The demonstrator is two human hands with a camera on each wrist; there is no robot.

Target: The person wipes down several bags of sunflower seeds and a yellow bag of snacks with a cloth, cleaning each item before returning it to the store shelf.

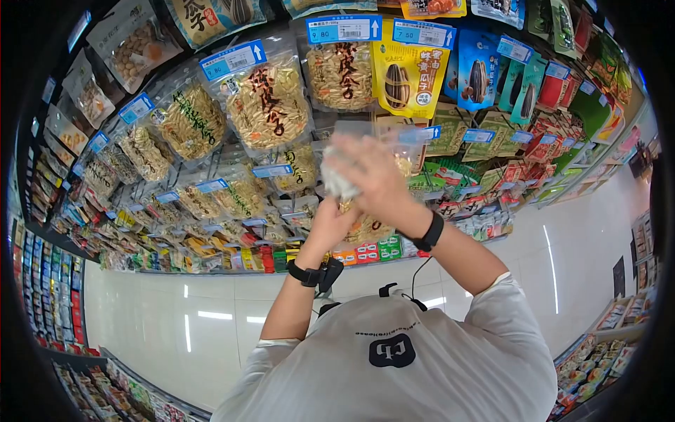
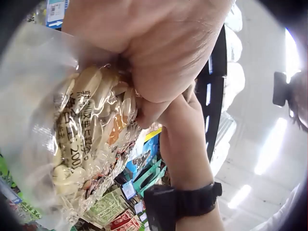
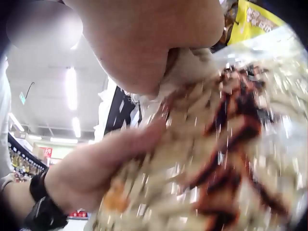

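Clear plastic, crinkled and shiny, wraps the bag [image 1: 355,204] of pale seeds that both hands hold up in front of the rack [image 1: 211,162] of hanging snack packs. The right hand [image 1: 369,172] sits at the top of the bag, fingers curled over its upper edge, so that most of the bag hangs below and behind that hand in the head view. The left hand [image 1: 330,225] is lower, its fingers closed on the bag's underside from below; in the left wrist view the bag [image 2: 82,139] lies to the left of the gripping fingers [image 2: 144,108], with printed text on its face. In the right wrist view the bag [image 3: 226,159] fills the lower right, blurred, with dark lettering across it, just under the right hand and touching the left hand [image 3: 96,168]. Blue price tags [image 1: 344,29] hang above the packs.
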